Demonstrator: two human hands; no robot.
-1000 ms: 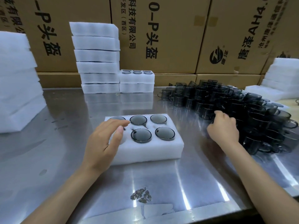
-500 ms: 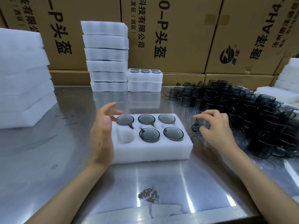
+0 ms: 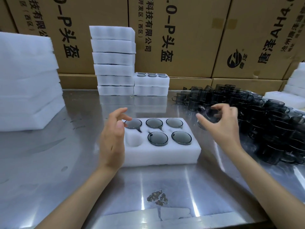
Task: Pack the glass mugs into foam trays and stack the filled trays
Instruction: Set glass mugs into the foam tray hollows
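Head view: right hand (image 3: pixel 221 128) pinching blurred mug (image 3: pixel 208 116) just right of tray (image 3: pixel 165 154). Left hand (image 3: pixel 112 141) at tray's left edge, fingers relaxed, slightly spread, holding nothing. Near-left pocket (image 3: pixel 134 140) unfilled, other five hold mugs

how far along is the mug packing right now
Done: two stacks of trays stand at the back, and the front tray holds five mugs. In hand: the right hand grips a mug; the left hand is empty. Left: one empty pocket and the big mug pile.
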